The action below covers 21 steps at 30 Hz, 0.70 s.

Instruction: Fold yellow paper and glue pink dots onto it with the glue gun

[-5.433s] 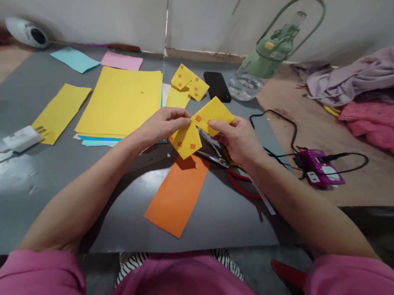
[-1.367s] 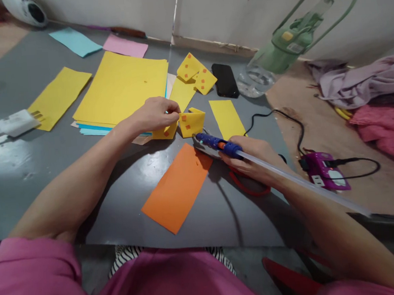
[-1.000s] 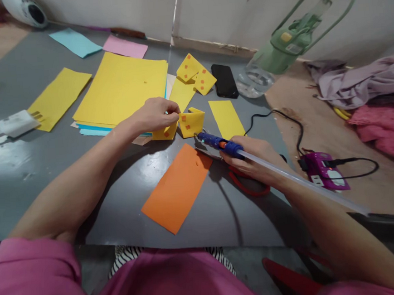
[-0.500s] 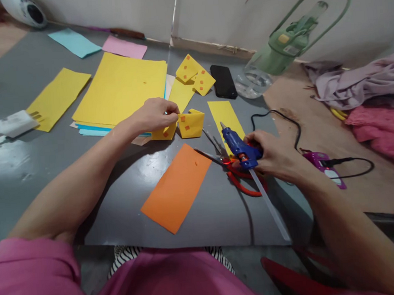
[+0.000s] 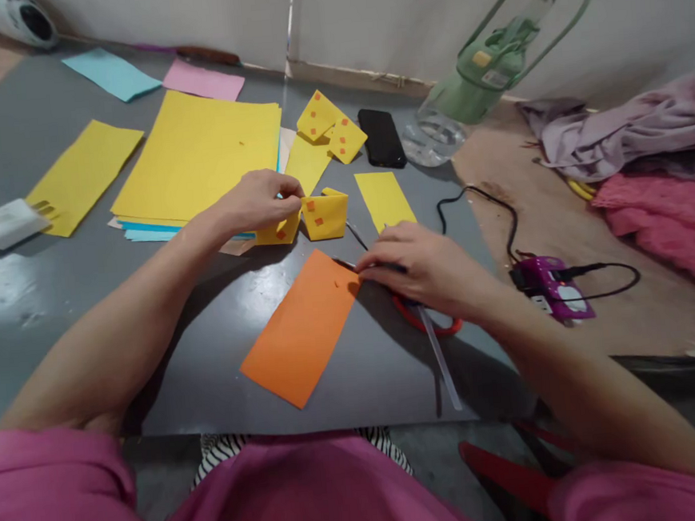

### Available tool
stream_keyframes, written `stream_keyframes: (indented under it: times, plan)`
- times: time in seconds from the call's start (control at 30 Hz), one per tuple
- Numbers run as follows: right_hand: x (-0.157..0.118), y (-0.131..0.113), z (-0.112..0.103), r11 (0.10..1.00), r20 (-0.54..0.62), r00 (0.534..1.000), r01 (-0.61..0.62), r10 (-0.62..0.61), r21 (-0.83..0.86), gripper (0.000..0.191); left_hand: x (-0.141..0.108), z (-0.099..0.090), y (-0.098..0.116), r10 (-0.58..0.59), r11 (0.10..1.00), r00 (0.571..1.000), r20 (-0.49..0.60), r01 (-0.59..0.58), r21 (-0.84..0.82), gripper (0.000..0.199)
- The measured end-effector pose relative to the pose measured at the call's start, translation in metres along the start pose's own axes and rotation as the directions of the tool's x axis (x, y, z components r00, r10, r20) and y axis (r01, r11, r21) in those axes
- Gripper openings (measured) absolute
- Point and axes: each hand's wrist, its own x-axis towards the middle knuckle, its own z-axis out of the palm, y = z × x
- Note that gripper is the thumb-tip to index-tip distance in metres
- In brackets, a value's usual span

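Observation:
My left hand (image 5: 267,198) pinches the edge of a folded yellow paper piece (image 5: 325,216) with small orange squares, standing beside the paper stack. My right hand (image 5: 411,263) is over the scissors and glue gun, its fingers bent and close together near the top corner of the orange paper (image 5: 305,328). Whether it grips anything is hidden. Beneath it, the red scissor handle (image 5: 446,329) and a clear glue stick (image 5: 442,357) stick out; the glue gun body is mostly covered. A yellow strip (image 5: 386,197) lies just beyond the right hand.
Yellow sheets (image 5: 200,152) are stacked at left centre. Small dotted yellow pieces (image 5: 347,140) lie near a black phone (image 5: 381,137) and a green-topped bottle (image 5: 471,82). A white plug (image 5: 5,226) is at far left, a purple power socket (image 5: 557,288) at right, with a black cable.
My right hand has moved left and now covers the blue glue gun that it was holding by its side. My left hand stays on the folded yellow piece. The view has shifted slightly.

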Motion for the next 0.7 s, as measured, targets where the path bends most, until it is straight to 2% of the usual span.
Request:
stream_keyframes:
  times: [0.1, 0.17, 0.53, 0.7]
  plan:
    - [0.016, -0.013, 0.023, 0.997, 0.068, 0.997, 0.031, -0.026, -0.074, 0.021, 0.000, 0.000, 0.001, 0.021, 1.000, 1.000, 0.003, -0.021, 0.016, 0.040]
    - [0.020, -0.015, 0.029, 0.994, 0.092, 0.995, 0.034, -0.025, -0.100, 0.022, 0.001, 0.000, 0.002, 0.034, 0.999, 0.999, 0.007, -0.034, 0.030, 0.040]
    - [0.025, -0.017, 0.022, 0.993, 0.213, 0.976, 0.061, -0.038, -0.103, 0.016, 0.002, 0.000, 0.001, 0.057, 0.997, 0.998, -0.001, -0.057, 0.046, 0.040]
    - [0.024, -0.018, 0.019, 0.996, 0.199, 0.980, 0.000, 0.017, -0.084, 0.015, 0.001, 0.000, 0.002, 0.050, 0.998, 0.999, -0.004, -0.050, 0.026, 0.041]
